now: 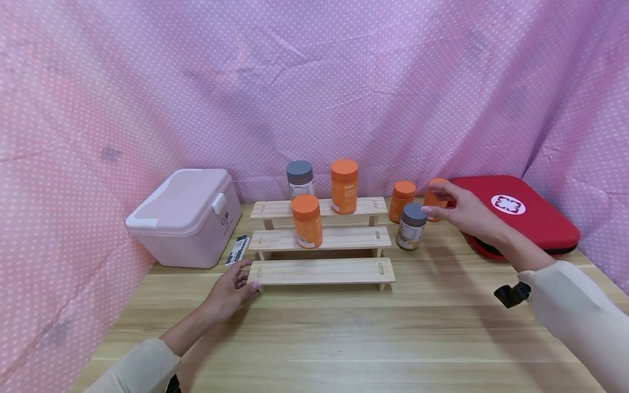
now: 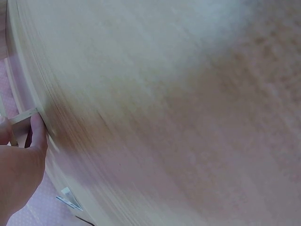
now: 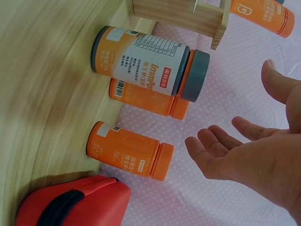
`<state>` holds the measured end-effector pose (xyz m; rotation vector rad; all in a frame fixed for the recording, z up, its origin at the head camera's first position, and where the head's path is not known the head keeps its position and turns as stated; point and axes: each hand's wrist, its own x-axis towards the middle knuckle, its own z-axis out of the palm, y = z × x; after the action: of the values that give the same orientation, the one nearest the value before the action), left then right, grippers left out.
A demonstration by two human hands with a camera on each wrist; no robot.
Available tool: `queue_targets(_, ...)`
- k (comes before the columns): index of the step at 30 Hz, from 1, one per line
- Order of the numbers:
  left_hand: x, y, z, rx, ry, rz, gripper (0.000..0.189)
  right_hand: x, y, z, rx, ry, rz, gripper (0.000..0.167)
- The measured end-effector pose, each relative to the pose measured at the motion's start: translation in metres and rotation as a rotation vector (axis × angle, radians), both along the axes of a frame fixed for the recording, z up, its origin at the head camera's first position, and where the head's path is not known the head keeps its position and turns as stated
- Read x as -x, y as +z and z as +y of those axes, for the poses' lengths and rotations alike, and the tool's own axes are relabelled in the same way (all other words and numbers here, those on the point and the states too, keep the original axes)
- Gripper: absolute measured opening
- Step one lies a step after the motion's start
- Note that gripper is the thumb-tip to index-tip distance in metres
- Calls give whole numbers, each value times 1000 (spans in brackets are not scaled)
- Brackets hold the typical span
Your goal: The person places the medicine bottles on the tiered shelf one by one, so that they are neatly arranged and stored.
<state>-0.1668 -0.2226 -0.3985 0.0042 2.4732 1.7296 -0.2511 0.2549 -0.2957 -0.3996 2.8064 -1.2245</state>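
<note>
My left hand [image 1: 228, 292] grips the left end of the lowest step of a three-tier wooden display rack [image 1: 319, 272]; in the left wrist view its thumb and fingers [image 2: 39, 134] pinch the board's edge. Spread fingers and nothing in it mark my right hand [image 1: 459, 210], just right of a grey-capped supplement bottle [image 1: 410, 232] on the table. Behind that bottle stand two orange bottles, one [image 1: 403, 202] beside the rack and another [image 1: 434, 199] partly hidden by the hand. The right wrist view shows a gap between the fingertips and the grey cap [image 3: 195, 75].
On the rack's top tier stand a grey-capped bottle [image 1: 300, 179] and an orange bottle [image 1: 344, 188]; the middle tier bears one orange bottle [image 1: 307, 222]. A pale pink lidded box [image 1: 189, 213] and a small flat packet [image 1: 238, 250] lie left. A red first-aid case [image 1: 530, 213] is right.
</note>
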Motion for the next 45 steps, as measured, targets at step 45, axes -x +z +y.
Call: queue_targets(45, 0, -1, 1, -8, 2, 5, 58, 22, -46, -11, 3, 47, 21, 63)
